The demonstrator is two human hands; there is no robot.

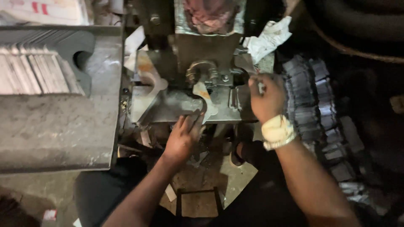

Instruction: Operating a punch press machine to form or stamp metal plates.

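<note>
Centrally, just below the middle of the frame, the left hand (184, 135) rests at the front edge of a press bed (176, 107), its fingers curled onto a flat curved metal blank (203, 101) that lies on the bed under the tool; the fingertips touch the blank's lower end, pinching it lightly rather than wrapping it. Right of centre, the right hand (266, 97) is closed into a fist around a small pale piece (261, 87) near the right side of the bed, though what that piece is cannot be told. A pale wrist band (277, 132) sits on that forearm. Above the blank, a U-shaped clamp (202, 70) is fixed to the dark press block (205, 46). At the upper left of the frame, a row of flat grey blanks (38, 73) stands stacked on edge on a worn steel table (54, 130). Down the right side, a long heap of dark stamped pieces (315, 113) trails toward the lower right. A crumpled white rag (269, 38) lies at the upper right of the press.
</note>
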